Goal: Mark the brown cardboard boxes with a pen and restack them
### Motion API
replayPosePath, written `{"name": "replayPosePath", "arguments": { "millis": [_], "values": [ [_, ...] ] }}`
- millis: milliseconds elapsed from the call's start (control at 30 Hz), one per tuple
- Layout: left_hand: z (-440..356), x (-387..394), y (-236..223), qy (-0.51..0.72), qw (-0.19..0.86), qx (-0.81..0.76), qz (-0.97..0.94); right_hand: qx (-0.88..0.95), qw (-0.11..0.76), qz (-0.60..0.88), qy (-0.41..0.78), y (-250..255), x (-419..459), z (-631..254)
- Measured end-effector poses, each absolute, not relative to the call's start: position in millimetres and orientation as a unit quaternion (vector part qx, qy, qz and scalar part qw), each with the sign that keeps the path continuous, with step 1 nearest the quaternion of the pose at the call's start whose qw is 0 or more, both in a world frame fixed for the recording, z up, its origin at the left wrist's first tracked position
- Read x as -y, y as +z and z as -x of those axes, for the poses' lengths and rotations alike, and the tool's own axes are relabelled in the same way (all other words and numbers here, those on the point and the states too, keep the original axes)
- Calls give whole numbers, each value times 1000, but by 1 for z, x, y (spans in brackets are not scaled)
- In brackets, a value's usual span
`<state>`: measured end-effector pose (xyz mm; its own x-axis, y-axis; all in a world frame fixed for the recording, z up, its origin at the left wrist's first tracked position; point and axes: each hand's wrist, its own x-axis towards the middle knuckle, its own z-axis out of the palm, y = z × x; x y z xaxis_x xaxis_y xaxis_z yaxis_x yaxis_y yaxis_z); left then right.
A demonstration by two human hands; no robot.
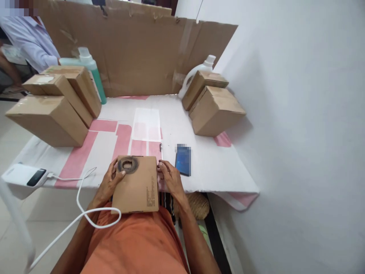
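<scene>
A flat brown cardboard box (139, 188) rests at the table's near edge against my lap. It carries a dark ring-shaped mark near its top left and small printed text on its right side. My left hand (110, 182) grips the box's left edge, thumb on the ring mark. My right hand (170, 178) holds the box's right edge with curled fingers. A pen (161, 150) lies just beyond the box.
A phone (183, 160) lies right of the box. Stacked cardboard boxes stand at left (54, 110) and right (213, 106). A green bottle (91, 68) and a white jug (196, 72) stand before a cardboard backdrop. A power bank (24, 176) with a white cable sits at left. Another person (31, 38) is at far left.
</scene>
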<state>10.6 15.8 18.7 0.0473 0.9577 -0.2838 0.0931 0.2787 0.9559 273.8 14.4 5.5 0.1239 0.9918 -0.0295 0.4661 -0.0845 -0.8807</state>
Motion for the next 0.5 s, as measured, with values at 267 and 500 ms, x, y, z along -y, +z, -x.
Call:
{"name": "replayPosePath", "arguments": {
  "millis": [267,500],
  "values": [
    [-13,-18,4,407,543,-587,-441,546,200,779,235,1,-90,-289],
    [-13,-19,1,405,556,-590,-424,557,152,781,238,-9,-102,-277]
  ]
}}
